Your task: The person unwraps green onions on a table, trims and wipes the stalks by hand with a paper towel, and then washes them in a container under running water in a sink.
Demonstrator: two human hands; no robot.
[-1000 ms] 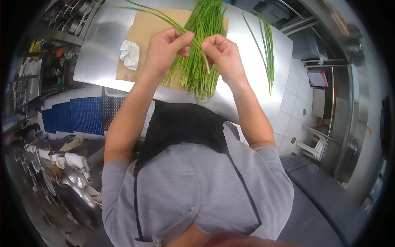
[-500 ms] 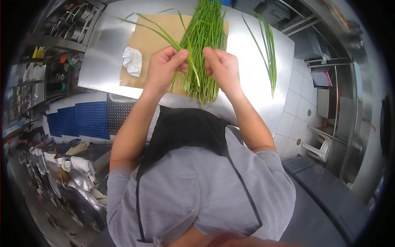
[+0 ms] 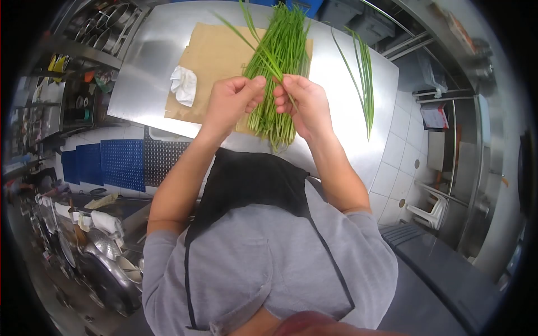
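Observation:
A thick bundle of green garlic chives [image 3: 284, 47] lies lengthwise on brown paper [image 3: 216, 53], its cut stem ends towards me. Over the bundle, my right hand [image 3: 305, 103] pinches a few loose chives [image 3: 255, 46] between thumb and fingers. Their leaves point up and to the left, and a stem end pokes out below the fingers. My left hand [image 3: 236, 102] is closed just left of it, thumb against curled fingers. Whatever it may hold is too small or hidden to make out.
A small separate group of chives [image 3: 367, 78] lies on the steel table [image 3: 145, 61] to the right. A crumpled white cloth or tissue [image 3: 183, 85] rests on the paper's left side. Blue perforated mats [image 3: 122, 162] lie beyond the table's left front edge.
The few loose chives have passed from my left hand to my right. They have swung rightwards and point more steeply up. The view has shifted slightly.

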